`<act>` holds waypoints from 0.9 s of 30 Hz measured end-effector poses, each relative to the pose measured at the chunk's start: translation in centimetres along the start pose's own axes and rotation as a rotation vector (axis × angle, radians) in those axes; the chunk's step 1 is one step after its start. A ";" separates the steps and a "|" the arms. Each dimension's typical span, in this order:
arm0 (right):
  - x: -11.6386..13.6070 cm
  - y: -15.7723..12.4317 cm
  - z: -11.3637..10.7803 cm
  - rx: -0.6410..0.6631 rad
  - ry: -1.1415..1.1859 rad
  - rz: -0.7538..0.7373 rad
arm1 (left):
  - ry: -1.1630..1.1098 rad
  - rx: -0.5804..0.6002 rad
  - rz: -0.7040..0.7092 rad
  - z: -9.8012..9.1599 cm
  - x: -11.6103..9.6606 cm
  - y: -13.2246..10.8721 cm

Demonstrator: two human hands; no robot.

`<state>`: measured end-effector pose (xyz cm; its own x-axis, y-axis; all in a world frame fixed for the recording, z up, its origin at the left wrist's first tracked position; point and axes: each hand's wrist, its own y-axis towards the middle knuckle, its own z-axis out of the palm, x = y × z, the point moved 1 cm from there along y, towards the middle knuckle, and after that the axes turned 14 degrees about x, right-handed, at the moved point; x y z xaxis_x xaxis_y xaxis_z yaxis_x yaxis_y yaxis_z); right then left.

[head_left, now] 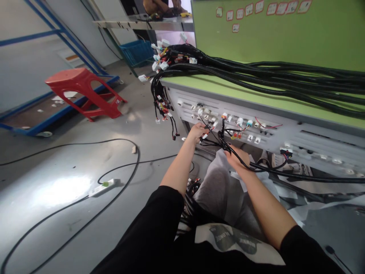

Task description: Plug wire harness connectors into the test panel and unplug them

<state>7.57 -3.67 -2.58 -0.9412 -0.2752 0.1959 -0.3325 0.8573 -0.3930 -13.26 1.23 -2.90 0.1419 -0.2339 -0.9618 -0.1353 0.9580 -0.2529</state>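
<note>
My left hand point(199, 132) is closed on a thin cable branch with a white connector point(204, 136), in front of the grey connector panel point(310, 142). My right hand point(238, 156) is closed around the black wire harness point(224, 144), below the panel's sockets. Some harness branches are plugged into the panel, among them an orange-and-white connector point(224, 115) and a teal one point(249, 123). The harness trunk runs off to the right. A black connector point(286, 152) sits at the panel farther right. My right fingertips are partly hidden by the cables.
Thick black cable bundles point(256, 78) lie on the green bench point(319, 110), their connectors hanging off its left end. A red stool point(82, 91), a power strip point(105, 187) and looping cords are on the floor at left. A person's arms show at the far table point(171, 25).
</note>
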 end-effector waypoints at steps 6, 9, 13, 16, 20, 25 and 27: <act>0.0 -0.1 -0.1 0.010 -0.012 -0.011 | 0.048 -0.075 0.057 0.5 0.3 0.1; -0.1 -0.1 0.0 0.001 -0.015 -0.006 | 0.007 -0.113 0.024 0.9 0.2 0.0; 0.0 -0.2 -0.1 -0.012 -0.004 -0.001 | -0.118 -0.071 -0.001 1.1 0.0 -0.2; 0.1 -0.3 -0.2 -0.004 -0.001 -0.005 | -0.178 -0.034 0.002 0.7 0.1 -0.1; 0.1 -0.5 -0.5 -0.007 0.009 -0.028 | -0.218 -0.018 -0.022 0.3 0.3 0.3; 0.2 -0.7 -0.7 0.015 0.026 -0.012 | -0.238 -0.037 -0.040 0.3 0.4 0.4; 0.3 -0.7 -0.7 0.018 0.030 -0.009 | -0.250 -0.030 -0.051 0.3 0.3 0.3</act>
<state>7.58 -4.08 -1.59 -0.9361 -0.2692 0.2265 -0.3421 0.8469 -0.4072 -13.01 1.49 -3.26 0.3871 -0.2299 -0.8929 -0.1506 0.9396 -0.3073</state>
